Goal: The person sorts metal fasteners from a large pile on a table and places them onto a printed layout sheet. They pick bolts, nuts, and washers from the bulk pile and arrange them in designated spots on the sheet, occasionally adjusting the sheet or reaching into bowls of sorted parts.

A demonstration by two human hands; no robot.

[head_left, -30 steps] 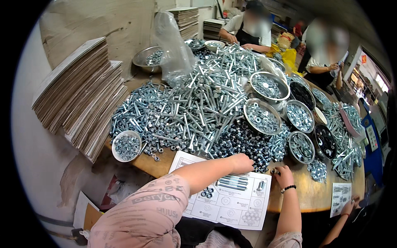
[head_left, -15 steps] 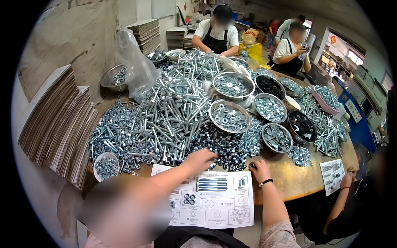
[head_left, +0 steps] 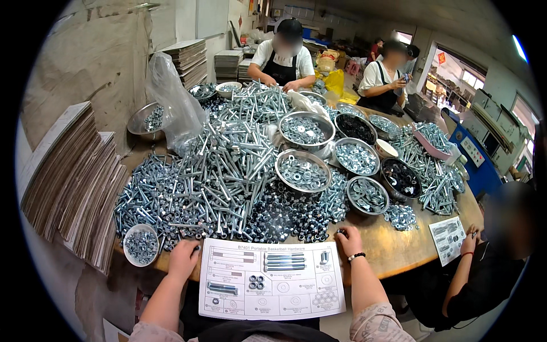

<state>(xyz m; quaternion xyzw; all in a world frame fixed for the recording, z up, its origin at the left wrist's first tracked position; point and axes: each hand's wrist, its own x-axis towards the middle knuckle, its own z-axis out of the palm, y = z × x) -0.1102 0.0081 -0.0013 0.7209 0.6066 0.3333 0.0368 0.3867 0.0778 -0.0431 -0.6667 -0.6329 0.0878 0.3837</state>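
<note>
A printed parts sheet point(head_left: 268, 305) lies at the table's front edge, between my two hands. Long bolts point(head_left: 285, 262) rest in a row on its upper part, shorter bolts point(head_left: 222, 289) at lower left, and a small cluster of nuts point(head_left: 256, 282) between them. Beside the sheet's upper left corner, my left hand point(head_left: 183, 259) is closed, with a small dark nut-like piece showing at its fingertips. My right hand point(head_left: 350, 241) is closed at the upper right corner, dark nuts showing between thumb and fingers. Just beyond the sheet spreads a pile of dark-centred nuts point(head_left: 279, 214).
A big heap of bolts point(head_left: 228, 154) fills the table's middle. Metal bowls of washers point(head_left: 303, 172) stand to its right, and a small white bowl point(head_left: 141, 245) at near left. Cardboard stacks point(head_left: 74, 188) lean at left. Co-workers sit across and at right, one by another sheet point(head_left: 447, 239).
My left hand has drawn back from the nut pile, across the sheet, to its left edge. My right hand stays by the sheet's right corner. The view has shifted slightly.
</note>
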